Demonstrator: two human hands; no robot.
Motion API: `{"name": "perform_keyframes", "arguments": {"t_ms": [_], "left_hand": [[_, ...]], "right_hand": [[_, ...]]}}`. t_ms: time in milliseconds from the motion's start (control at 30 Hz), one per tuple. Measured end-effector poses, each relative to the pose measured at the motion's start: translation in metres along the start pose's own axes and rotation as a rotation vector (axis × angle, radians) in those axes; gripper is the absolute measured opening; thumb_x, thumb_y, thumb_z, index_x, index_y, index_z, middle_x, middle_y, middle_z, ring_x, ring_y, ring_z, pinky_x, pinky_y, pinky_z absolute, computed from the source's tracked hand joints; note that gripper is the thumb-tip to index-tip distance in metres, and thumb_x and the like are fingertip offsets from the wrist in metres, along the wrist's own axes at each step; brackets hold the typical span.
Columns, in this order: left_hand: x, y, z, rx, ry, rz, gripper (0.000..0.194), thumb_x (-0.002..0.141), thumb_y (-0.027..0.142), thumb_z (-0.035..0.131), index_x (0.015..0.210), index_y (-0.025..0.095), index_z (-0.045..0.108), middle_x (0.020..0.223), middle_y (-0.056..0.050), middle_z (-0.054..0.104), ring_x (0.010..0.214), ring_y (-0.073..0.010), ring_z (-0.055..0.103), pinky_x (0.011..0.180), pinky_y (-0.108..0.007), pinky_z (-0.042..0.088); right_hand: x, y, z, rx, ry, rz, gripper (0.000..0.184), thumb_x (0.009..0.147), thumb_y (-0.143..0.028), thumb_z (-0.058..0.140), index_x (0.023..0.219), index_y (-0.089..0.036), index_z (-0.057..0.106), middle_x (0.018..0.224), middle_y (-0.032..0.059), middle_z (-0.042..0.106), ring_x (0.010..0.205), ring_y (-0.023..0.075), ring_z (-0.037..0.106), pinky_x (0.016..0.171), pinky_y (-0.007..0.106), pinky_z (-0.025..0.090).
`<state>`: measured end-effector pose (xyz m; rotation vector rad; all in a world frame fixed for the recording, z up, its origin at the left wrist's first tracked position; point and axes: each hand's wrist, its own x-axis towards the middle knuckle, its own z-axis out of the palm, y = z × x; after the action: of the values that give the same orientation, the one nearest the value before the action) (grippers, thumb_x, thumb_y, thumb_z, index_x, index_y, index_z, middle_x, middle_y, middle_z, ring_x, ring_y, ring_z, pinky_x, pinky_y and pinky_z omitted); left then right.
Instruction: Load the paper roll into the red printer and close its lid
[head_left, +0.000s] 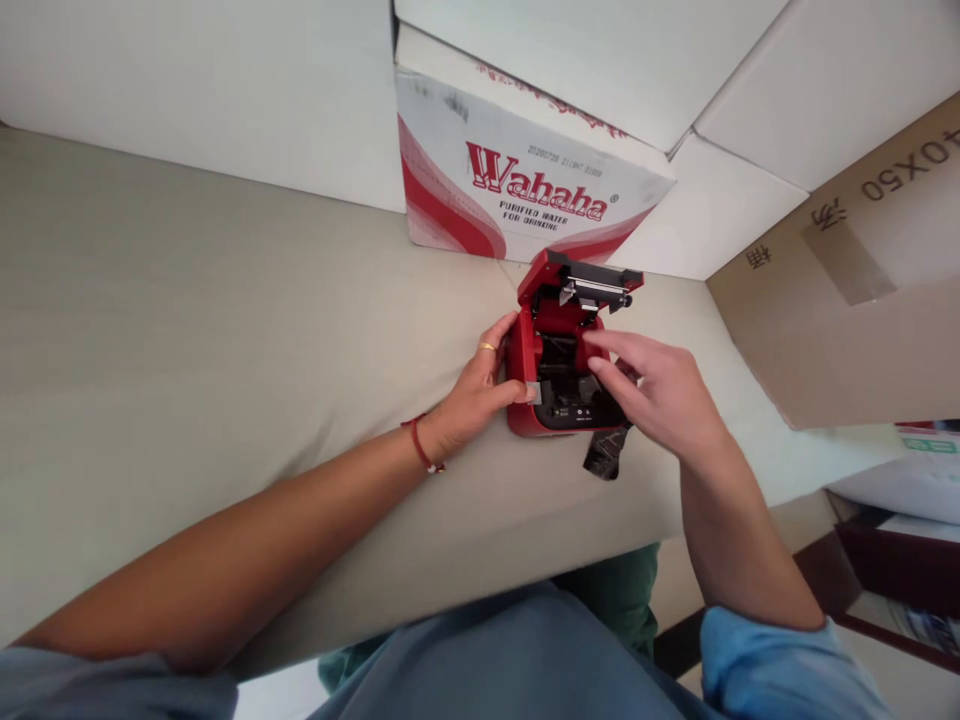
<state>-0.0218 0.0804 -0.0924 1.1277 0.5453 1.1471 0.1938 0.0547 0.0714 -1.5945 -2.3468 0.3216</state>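
A small red label printer (pixel 559 375) sits on the beige table (pixel 225 350) with its lid (pixel 577 280) flipped up. My left hand (pixel 480 395) grips the printer's left side, thumb on the front corner by a small grey tab; a gold ring and a red wrist cord show. My right hand (pixel 652 390) hovers over the open compartment, fingers stretched toward the inside. A dark crumpled wrapper (pixel 606 452) lies under my right hand, at the printer's front right; whether the hand holds it I cannot tell.
A white and red Wahaha water carton (pixel 517 170) stands right behind the printer. A large brown cardboard box (pixel 855 290) is at the right. White boxes line the back wall. The table's near edge runs just above my lap.
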Motion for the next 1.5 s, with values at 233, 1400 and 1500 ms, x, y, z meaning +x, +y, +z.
{"name": "perform_keyframes", "arguments": {"t_ms": [233,1400,1500], "left_hand": [[-0.006,-0.001,0.001,0.299,0.082,0.200,0.085,0.097,0.049,0.075,0.173,0.038,0.038,0.183,-0.007,0.035,0.173,-0.0380,0.030,0.145,-0.063,0.026],[-0.035,0.011,0.031,1.211,0.105,0.987,0.042,0.100,0.020,0.076,0.136,0.041,0.074,0.139,0.000,0.074,0.156,-0.0234,0.058,0.143,-0.050,0.033],[-0.035,0.011,0.031,1.206,0.097,0.959,0.043,0.099,0.020,0.077,0.135,0.042,0.074,0.140,0.000,0.072,0.157,-0.0236,0.057,0.143,-0.050,0.032]], "right_hand": [[-0.084,-0.001,0.031,-0.093,0.023,-0.193,0.055,0.113,-0.032,0.060,0.168,-0.030,0.057,0.170,0.0109,0.063,0.161,0.0287,0.059,0.135,0.061,0.047],[-0.020,0.050,0.040,0.402,0.588,-0.119,0.043,0.119,-0.051,0.050,0.116,-0.035,0.089,0.123,0.0005,0.090,0.134,0.0270,0.080,0.134,0.062,0.045],[-0.037,0.046,0.051,0.305,0.539,-0.127,0.039,0.119,-0.037,0.051,0.115,-0.031,0.089,0.124,0.0025,0.090,0.128,0.0258,0.083,0.129,0.059,0.053]]}}
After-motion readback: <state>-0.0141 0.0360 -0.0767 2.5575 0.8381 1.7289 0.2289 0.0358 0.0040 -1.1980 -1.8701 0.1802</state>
